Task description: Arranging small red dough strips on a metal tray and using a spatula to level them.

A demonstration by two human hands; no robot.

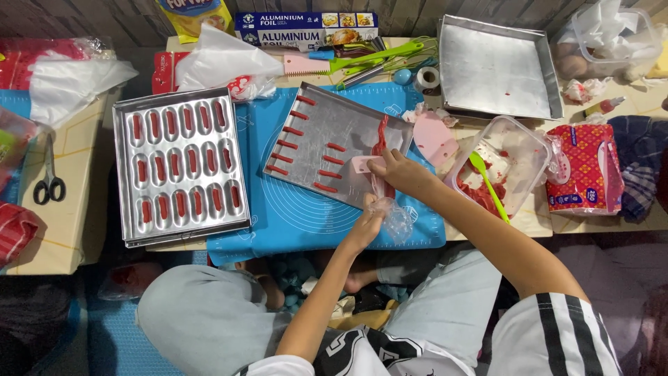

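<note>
My left hand (367, 224) grips the lower end of a clear piping bag (394, 217) streaked with red paste. My right hand (398, 171) presses a small pink scraper (362, 164) against the bag, where a band of red paste (380, 139) lies on a flat metal tray (362, 115). The tray sits tilted on a blue silicone mat (292, 209) and carries two rows of short red strips (291, 131). A second metal tray (179, 167) with oval moulds, each holding a red strip, lies to the left.
A clear plastic tub (518, 143) with red paste and a green spatula (488, 182) stands right of my hands. Scissors (49, 182) lie at the far left. An empty square pan (495, 66), foil boxes (306, 28), a tissue pack (581, 170) and plastic bags crowd the back.
</note>
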